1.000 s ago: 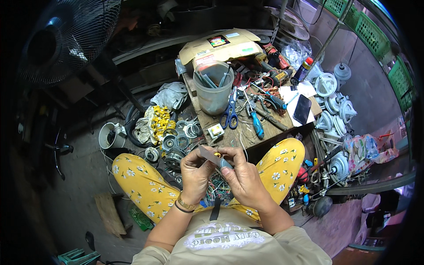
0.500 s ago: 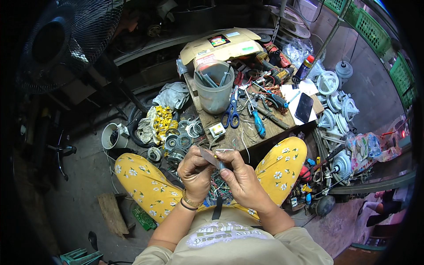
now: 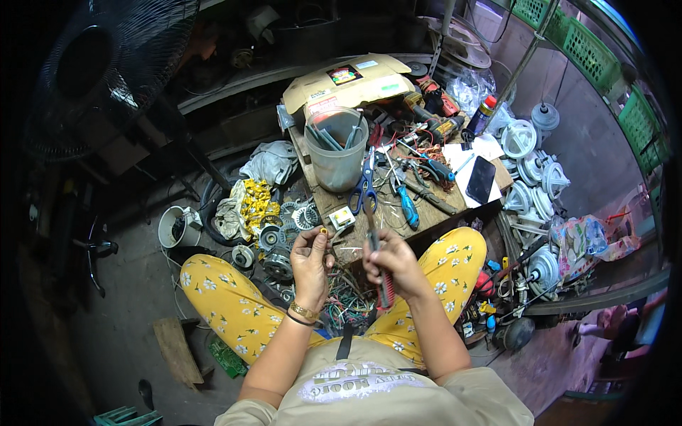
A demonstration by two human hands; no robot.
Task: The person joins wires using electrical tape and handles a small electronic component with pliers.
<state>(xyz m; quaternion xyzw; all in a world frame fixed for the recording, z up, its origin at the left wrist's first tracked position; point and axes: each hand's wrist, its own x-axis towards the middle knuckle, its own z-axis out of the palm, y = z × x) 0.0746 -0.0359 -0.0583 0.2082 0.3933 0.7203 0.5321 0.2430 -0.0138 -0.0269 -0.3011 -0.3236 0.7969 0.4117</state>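
Observation:
My left hand (image 3: 310,266) is raised over my lap. Its thumb and finger pinch a tiny yellow piece (image 3: 324,230), too small to name. To its right, my right hand (image 3: 395,264) is wrapped round a knife (image 3: 386,291) with a red and dark handle; the blade points up and away from me, slightly blurred. The two hands are apart. Just beyond them, on the low wooden table (image 3: 334,201), lie a small white box-shaped part (image 3: 342,218) and blue-handled scissors (image 3: 364,190). A heap of thin coloured wires (image 3: 348,307) sits below, between my knees.
A grey bucket (image 3: 337,167) stands on the table beside a blue screwdriver (image 3: 408,207), a phone (image 3: 481,179) and a spray can (image 3: 482,116). Metal rings (image 3: 305,216) and yellow scraps (image 3: 258,204) lie left; white plastic parts (image 3: 520,138) pile up right. A fan (image 3: 106,71) stands far left.
My hands were together with the blade between them; now they have parted. The right hand has drawn the knife to the right and turned its blade upward. The left keeps a tiny yellow piece.

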